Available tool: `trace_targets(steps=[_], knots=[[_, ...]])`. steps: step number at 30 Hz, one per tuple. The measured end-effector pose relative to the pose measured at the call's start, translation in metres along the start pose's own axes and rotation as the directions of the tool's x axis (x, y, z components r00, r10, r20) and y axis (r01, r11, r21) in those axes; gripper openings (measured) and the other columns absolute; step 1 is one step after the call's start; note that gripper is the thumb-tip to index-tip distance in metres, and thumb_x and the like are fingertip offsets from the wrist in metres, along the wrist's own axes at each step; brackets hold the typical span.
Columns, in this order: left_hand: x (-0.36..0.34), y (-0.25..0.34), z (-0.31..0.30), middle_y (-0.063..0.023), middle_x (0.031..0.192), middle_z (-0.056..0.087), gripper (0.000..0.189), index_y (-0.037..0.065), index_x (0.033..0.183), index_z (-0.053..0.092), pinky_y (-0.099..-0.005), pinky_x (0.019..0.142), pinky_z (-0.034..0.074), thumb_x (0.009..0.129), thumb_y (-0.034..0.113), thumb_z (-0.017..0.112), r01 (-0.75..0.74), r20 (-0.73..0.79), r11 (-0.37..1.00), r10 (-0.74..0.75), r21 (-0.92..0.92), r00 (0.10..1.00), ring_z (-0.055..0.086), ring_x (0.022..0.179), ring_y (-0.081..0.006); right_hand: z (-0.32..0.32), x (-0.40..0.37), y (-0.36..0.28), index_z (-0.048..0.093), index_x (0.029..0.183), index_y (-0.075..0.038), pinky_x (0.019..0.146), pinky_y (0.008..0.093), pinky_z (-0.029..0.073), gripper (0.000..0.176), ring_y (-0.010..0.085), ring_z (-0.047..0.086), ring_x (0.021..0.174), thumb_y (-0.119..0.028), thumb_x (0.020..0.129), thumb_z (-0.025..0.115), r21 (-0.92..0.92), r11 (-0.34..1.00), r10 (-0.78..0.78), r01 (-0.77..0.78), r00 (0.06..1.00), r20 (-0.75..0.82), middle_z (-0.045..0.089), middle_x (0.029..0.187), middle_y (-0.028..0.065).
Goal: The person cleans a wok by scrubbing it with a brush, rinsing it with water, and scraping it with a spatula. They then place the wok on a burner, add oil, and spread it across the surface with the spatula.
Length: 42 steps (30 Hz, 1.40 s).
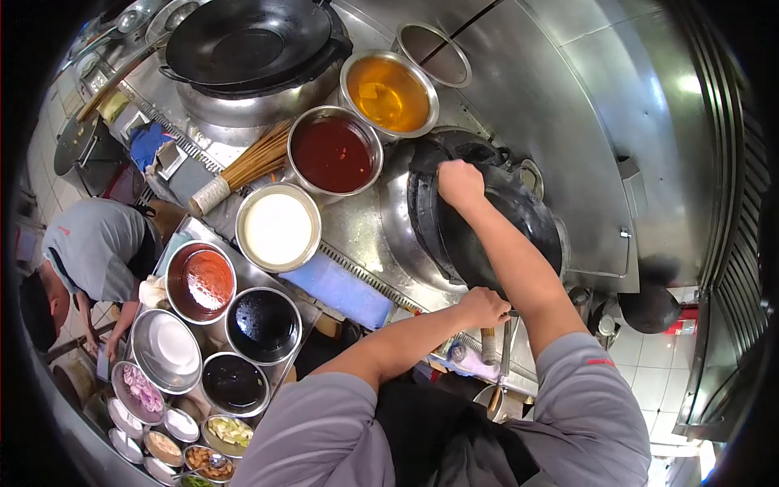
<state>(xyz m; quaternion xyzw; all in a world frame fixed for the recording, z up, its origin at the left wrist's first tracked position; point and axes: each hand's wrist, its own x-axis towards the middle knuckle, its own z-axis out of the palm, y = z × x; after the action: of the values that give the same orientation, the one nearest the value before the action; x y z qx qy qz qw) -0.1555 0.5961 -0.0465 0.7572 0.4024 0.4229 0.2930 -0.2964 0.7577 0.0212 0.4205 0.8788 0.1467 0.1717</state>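
The R hand [461, 183] is curled into a fist above the far part of the black wok [464, 252], which sits on the stove [398, 231]; I cannot tell if it grips sth. The L hand [484, 308] is at the near rim, its fingers also curled in, but what is inside them is hidden. To the L of the wok stand a yellow liquid pot [433, 101], a red sauce pot [333, 114] and a white liquid pot [280, 268], w/ a stick brush [251, 162] nearby.
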Motion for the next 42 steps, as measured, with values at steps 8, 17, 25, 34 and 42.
trace_targets(steps=[8,17,25,34,42], knots=[[-0.004,0.007,-0.027,-0.0147,0.073,0.067,0.032,0.011,0.081,0.067,-0.0460,0.064,0.053,0.087,0.041,0.057,-0.021,0.066,0.998,0.017,0.065,0.998,0.068,0.071,-0.0322,0.007,0.007,0.009,0.071,0.097,-0.009,0.077,0.0444,0.056,0.022,0.0343,0.069,0.090,-0.009,0.082,0.055,0.010,1.000,0.000,0.000,1.000,-0.012,0.069,0.096,0.0196],[-0.003,0.003,-0.029,-0.0121,0.073,0.068,0.033,0.012,0.085,0.066,-0.0439,0.059,0.053,0.088,0.043,0.056,-0.025,0.115,0.999,0.020,0.048,0.993,0.067,0.067,-0.0307,-0.019,0.001,0.006,0.072,0.093,-0.008,0.078,0.0460,0.056,0.021,0.0373,0.068,0.089,-0.009,0.081,0.055,-0.035,0.999,-0.011,0.013,0.998,0.054,0.069,0.093,0.0210],[-0.006,0.006,-0.035,-0.0124,0.075,0.068,0.031,0.012,0.080,0.068,-0.0437,0.063,0.053,0.086,0.040,0.058,-0.043,0.061,0.998,0.040,0.048,0.997,0.068,0.068,-0.0303,-0.004,-0.010,0.001,0.072,0.093,-0.011,0.077,0.0461,0.056,0.020,0.0375,0.069,0.087,-0.009,0.079,0.058,-0.016,1.000,-0.012,0.011,1.000,-0.019,0.069,0.091,0.0212],[-0.006,-0.002,-0.030,-0.0134,0.072,0.067,0.032,0.012,0.078,0.067,-0.0447,0.062,0.053,0.087,0.041,0.057,-0.055,-0.005,0.997,0.055,0.054,0.998,0.068,0.068,-0.0315,-0.017,0.020,-0.007,0.072,0.084,-0.004,0.074,0.0444,0.057,0.018,0.0364,0.070,0.086,-0.010,0.081,0.056,-0.027,0.999,0.043,-0.044,0.998,-0.035,0.070,0.091,0.0213],[-0.007,0.003,-0.036,-0.0127,0.075,0.068,0.034,0.012,0.086,0.067,-0.0458,0.065,0.053,0.089,0.044,0.054,-0.044,0.115,0.997,0.037,0.061,0.993,0.068,0.070,-0.0304,-0.005,-0.008,-0.002,0.072,0.085,-0.004,0.073,0.0445,0.057,0.019,0.0366,0.070,0.084,-0.011,0.082,0.055,-0.039,0.998,-0.052,0.050,0.997,-0.058,0.070,0.089,0.0210]])
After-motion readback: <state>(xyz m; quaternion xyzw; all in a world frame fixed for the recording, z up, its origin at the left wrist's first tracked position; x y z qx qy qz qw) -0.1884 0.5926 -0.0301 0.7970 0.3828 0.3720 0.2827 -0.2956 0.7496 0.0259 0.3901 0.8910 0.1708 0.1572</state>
